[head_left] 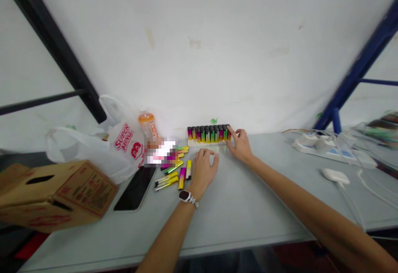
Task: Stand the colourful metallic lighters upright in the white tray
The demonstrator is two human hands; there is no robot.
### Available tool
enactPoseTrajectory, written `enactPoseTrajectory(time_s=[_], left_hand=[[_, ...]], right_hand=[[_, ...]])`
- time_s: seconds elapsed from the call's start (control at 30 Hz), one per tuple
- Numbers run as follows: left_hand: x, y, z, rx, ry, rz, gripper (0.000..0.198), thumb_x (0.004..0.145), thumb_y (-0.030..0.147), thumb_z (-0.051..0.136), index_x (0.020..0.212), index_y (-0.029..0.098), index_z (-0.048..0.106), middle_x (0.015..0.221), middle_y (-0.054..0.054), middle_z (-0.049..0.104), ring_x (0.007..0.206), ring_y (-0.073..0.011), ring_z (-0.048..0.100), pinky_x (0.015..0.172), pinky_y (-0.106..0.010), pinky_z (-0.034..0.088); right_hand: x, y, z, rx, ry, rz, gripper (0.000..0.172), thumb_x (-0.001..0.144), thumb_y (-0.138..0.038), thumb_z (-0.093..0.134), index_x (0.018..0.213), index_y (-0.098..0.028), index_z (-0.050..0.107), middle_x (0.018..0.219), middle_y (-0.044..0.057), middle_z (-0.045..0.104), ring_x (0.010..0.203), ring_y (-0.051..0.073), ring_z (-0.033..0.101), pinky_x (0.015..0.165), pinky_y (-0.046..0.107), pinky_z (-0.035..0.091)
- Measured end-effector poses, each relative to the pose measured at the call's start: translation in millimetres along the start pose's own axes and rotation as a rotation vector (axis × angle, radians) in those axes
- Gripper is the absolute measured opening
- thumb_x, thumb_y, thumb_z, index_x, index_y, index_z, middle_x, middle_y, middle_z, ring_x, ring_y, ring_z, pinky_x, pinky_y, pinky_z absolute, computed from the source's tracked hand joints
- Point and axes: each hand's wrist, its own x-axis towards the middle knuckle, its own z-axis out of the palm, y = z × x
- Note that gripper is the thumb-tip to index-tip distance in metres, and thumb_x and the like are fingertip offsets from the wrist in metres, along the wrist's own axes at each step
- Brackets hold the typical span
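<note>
Lighters with black tops (212,134) stand upright in rows in a pale tray (203,143) against the wall. My right hand (241,145) is at the tray's right end, index finger and thumb apart, touching the end of the rows. Just in front of the tray is my left hand (205,167), its fingers bent and the thumb spread; nothing shows in it, though the palm side is hidden. Left of that hand lie several loose lighters, among them a purple-and-yellow one (182,178) and a yellow one (188,169).
A blurred patch covers part of the loose pile. Further left are a black phone (136,188), a white plastic bag (121,148), an orange-capped bottle (148,124) and a cardboard box (62,194). At right lie a power strip (336,150), cables and a white charger (336,176).
</note>
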Motion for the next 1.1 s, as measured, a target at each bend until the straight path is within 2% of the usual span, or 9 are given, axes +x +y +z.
enactPoseTrajectory(time_s=[0.07, 0.13, 0.23, 0.33, 0.47, 0.57, 0.67, 0.87, 1.1], left_hand=[[-15, -7, -16.3, 0.142, 0.015, -0.002, 0.030, 0.092, 0.038, 0.047, 0.111, 0.020, 0.061, 0.121, -0.011, 0.060, 0.116, -0.0271, 0.053, 0.098, -0.044, 0.042], [-33, -19, -32.7, 0.282, 0.059, -0.046, 0.041, 0.089, 0.044, 0.052, 0.120, 0.019, 0.059, 0.135, -0.014, 0.053, 0.127, -0.0320, 0.046, 0.105, -0.050, 0.036], [-58, -38, -51.6, 0.430, 0.087, -0.130, 0.062, 0.084, 0.056, 0.056, 0.131, 0.015, 0.054, 0.143, -0.020, 0.047, 0.134, -0.0370, 0.039, 0.112, -0.056, 0.025], [-71, -53, -59.6, 0.479, 0.083, -0.191, 0.076, 0.081, 0.064, 0.054, 0.137, 0.013, 0.050, 0.146, -0.024, 0.044, 0.138, -0.0392, 0.035, 0.115, -0.061, 0.017], [-72, -63, -57.9, 0.456, 0.046, -0.242, 0.084, 0.079, 0.070, 0.052, 0.142, 0.015, 0.045, 0.149, -0.023, 0.041, 0.142, -0.0401, 0.031, 0.115, -0.063, 0.015], [-70, -67, -55.7, 0.453, 0.018, -0.258, 0.089, 0.080, 0.073, 0.049, 0.144, 0.011, 0.042, 0.150, -0.025, 0.038, 0.141, -0.0410, 0.031, 0.114, -0.063, 0.017], [-68, -71, -56.5, 0.446, 0.003, -0.240, 0.090, 0.080, 0.074, 0.046, 0.144, 0.010, 0.040, 0.150, -0.026, 0.038, 0.141, -0.0402, 0.032, 0.113, -0.062, 0.019], [-63, -71, -59.0, 0.366, -0.050, -0.115, 0.085, 0.076, 0.072, 0.055, 0.136, 0.014, 0.042, 0.142, -0.022, 0.046, 0.138, -0.0358, 0.036, 0.111, -0.055, 0.027], [-56, -62, -48.0, 0.258, -0.108, 0.091, 0.083, 0.071, 0.072, 0.062, 0.131, 0.018, 0.042, 0.135, -0.017, 0.050, 0.133, -0.0327, 0.042, 0.109, -0.052, 0.032]], right_hand=[[-9, -26, 5, 0.094, -0.011, -0.054, 0.057, 0.091, -0.037, 0.051, 0.144, -0.019, 0.044, 0.118, 0.016, 0.046, 0.111, 0.031, 0.045, 0.099, 0.048, 0.040], [-13, -57, 13, 0.205, -0.098, -0.164, 0.050, 0.092, -0.037, 0.050, 0.139, -0.021, 0.048, 0.123, 0.015, 0.047, 0.116, 0.030, 0.046, 0.102, 0.046, 0.039], [-6, -103, 34, 0.310, -0.239, -0.291, 0.044, 0.095, -0.040, 0.047, 0.134, -0.020, 0.054, 0.126, 0.015, 0.051, 0.119, 0.026, 0.048, 0.104, 0.042, 0.038], [9, -140, 62, 0.289, -0.344, -0.326, 0.044, 0.096, -0.043, 0.046, 0.130, -0.018, 0.057, 0.129, 0.016, 0.052, 0.121, 0.026, 0.049, 0.104, 0.043, 0.037], [20, -169, 98, 0.249, -0.464, -0.346, 0.043, 0.097, -0.043, 0.047, 0.130, -0.017, 0.059, 0.132, 0.017, 0.054, 0.121, 0.027, 0.050, 0.102, 0.044, 0.037], [19, -177, 111, 0.250, -0.504, -0.365, 0.040, 0.098, -0.041, 0.046, 0.126, -0.017, 0.062, 0.127, 0.016, 0.058, 0.119, 0.026, 0.052, 0.101, 0.042, 0.037], [14, -176, 110, 0.243, -0.503, -0.373, 0.036, 0.099, -0.038, 0.043, 0.121, -0.019, 0.065, 0.122, 0.014, 0.060, 0.115, 0.024, 0.054, 0.100, 0.040, 0.037], [2, -162, 94, 0.241, -0.499, -0.308, 0.034, 0.100, -0.036, 0.042, 0.119, -0.019, 0.065, 0.118, 0.012, 0.059, 0.111, 0.022, 0.052, 0.099, 0.036, 0.036], [-15, -137, 72, 0.211, -0.456, -0.160, 0.032, 0.099, -0.030, 0.040, 0.117, -0.020, 0.065, 0.117, 0.011, 0.059, 0.114, 0.023, 0.050, 0.100, 0.037, 0.033]])
